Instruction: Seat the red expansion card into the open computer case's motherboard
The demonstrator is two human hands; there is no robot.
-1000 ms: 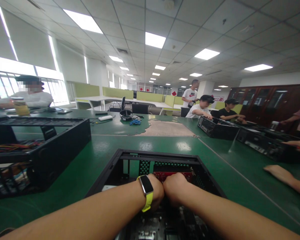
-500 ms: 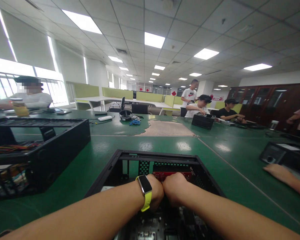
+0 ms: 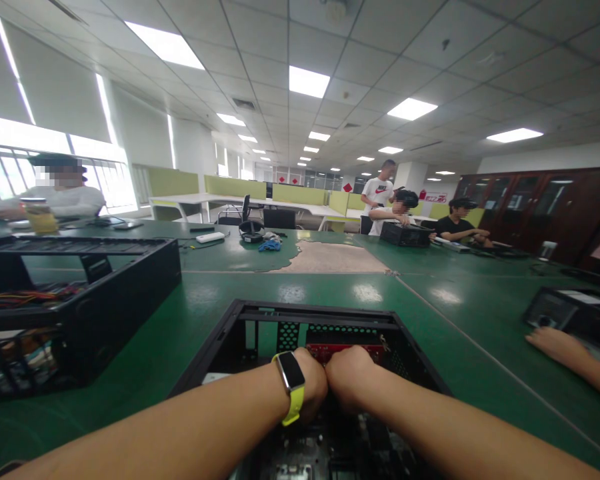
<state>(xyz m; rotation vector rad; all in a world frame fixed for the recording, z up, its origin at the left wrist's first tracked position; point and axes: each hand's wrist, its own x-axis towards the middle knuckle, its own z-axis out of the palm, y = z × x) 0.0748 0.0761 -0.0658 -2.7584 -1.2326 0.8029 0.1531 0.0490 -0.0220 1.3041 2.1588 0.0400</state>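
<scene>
Right in front of me lies an open black computer case (image 3: 215, 333) with its inside showing. My left hand (image 3: 311, 381), wearing a watch (image 3: 291, 371) with a yellow-green strap, reaches into it, curled closed. Beside it, knuckles touching, is my right hand (image 3: 351, 377), also curled into a fist shape. Both hands are at the near side of a red circuit card (image 3: 375, 350) near the case's far wall. My fingertips are hidden under the hands, so what they grip cannot be seen. Below my wrists, metal and board parts (image 3: 295, 467) show dimly.
A second open computer case (image 3: 125, 300) with coloured wires stands at left on the green table (image 3: 220, 287). At right, another person's hand (image 3: 555, 340) touches a black case (image 3: 570, 310). Blue cloth (image 3: 270, 245) and a white device (image 3: 210, 237) lie farther back.
My hands and the case in front of me have hardly moved. Across the table, a co-worker's case has turned a little, and the standing person's arm has shifted.
</scene>
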